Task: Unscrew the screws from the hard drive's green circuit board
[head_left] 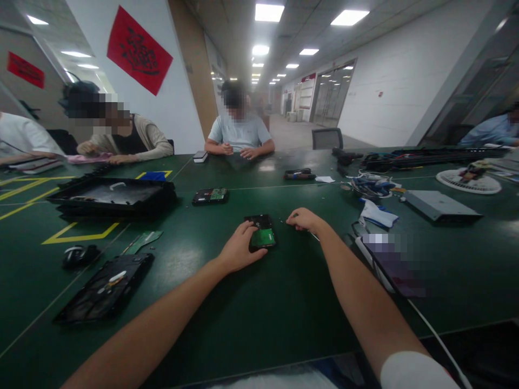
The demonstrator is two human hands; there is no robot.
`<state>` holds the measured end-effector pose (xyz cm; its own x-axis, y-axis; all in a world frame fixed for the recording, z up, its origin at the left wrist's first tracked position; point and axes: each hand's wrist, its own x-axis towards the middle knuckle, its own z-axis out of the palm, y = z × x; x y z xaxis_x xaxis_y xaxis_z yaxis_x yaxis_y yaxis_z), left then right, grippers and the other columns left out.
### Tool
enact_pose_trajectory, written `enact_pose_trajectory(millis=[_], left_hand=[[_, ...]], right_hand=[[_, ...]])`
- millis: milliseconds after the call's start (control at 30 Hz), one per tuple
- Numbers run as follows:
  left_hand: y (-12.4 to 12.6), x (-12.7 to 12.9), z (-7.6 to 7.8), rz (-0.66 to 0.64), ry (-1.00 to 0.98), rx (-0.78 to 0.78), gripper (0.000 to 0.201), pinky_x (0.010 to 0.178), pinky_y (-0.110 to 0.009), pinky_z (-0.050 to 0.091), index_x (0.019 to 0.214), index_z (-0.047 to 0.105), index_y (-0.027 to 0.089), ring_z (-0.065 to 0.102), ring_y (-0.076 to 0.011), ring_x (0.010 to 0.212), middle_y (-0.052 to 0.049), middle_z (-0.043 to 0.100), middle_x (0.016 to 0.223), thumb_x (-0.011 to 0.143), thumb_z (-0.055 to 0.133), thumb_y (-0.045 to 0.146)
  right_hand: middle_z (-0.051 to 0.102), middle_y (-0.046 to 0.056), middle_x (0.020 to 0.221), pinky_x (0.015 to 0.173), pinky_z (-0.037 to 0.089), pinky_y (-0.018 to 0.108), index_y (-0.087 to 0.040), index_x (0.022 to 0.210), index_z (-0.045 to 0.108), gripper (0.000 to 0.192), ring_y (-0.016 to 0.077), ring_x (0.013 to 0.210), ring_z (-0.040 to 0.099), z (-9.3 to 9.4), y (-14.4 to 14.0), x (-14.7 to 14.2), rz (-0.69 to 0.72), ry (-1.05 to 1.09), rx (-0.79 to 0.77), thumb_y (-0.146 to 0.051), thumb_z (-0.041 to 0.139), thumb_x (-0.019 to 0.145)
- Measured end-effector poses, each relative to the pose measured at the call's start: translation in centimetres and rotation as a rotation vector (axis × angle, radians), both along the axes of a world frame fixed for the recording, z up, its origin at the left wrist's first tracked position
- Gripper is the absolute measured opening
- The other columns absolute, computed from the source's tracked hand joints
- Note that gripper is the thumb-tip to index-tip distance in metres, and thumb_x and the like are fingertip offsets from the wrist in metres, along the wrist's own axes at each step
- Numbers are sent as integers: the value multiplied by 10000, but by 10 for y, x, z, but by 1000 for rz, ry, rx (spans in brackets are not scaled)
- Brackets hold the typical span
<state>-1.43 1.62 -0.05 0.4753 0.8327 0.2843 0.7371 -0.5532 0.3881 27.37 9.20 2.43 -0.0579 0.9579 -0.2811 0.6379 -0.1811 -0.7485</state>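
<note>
On a dark green table [284,302], a small black hard drive with a green circuit board facing up [261,232] lies just ahead of the person, its long axis running away from them. The left hand [239,249] rests on the drive's near-left edge, fingers spread loosely over it, steadying rather than clenching it. The right hand [304,219] sits just to the right of the drive, not touching it, fingers pinched around a thin silvery tool [313,235] whose tip cannot be made out; the left hand is the nearer one.
</note>
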Motion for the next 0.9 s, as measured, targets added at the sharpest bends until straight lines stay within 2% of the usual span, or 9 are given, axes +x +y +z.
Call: enact_pose_trajectory(millis=[133,233,433,667,900], left_hand=[[4,6,6,15,62,-36,787,1118,-448,481,1412,512,197,554,-344,1317,-144,452,1507,789,681,647],[4,10,4,47,91,-24,812,1079,-465,507,1434,489,203,588,-353,1267,-146,454,1499,792,661,670],[-1,12,-7,73,54,33,762,1121,-474,471,1457,456,217,476,-350,1389,-137,397,1550,842,619,635],[-6,12,-4,83,40,73,836,1215,-541,334,1467,438,190,300,-374,1493,-161,391,1560,820,625,684],[-15,11,-7,187,-3,77,906,1181,-569,343,1447,432,180,335,-415,1465,-194,353,1580,777,617,761]], right_hand=[[589,-16,545,464,411,190,-130,883,706,79,84,460,510,-6,-2,0,-21,28,37,-204,718,859],[606,-5,561,454,419,190,-128,861,704,59,94,471,537,-9,-1,-1,-35,32,61,-181,724,844],[643,8,614,462,441,181,-132,865,702,73,95,502,573,-10,-4,-2,-50,27,96,-172,744,821],[670,21,678,476,453,180,-135,901,697,114,97,535,592,-8,-7,-2,-33,12,109,-191,752,818],[703,45,791,512,463,180,-139,959,696,131,103,604,620,-6,-12,0,24,-60,132,-187,709,838]])
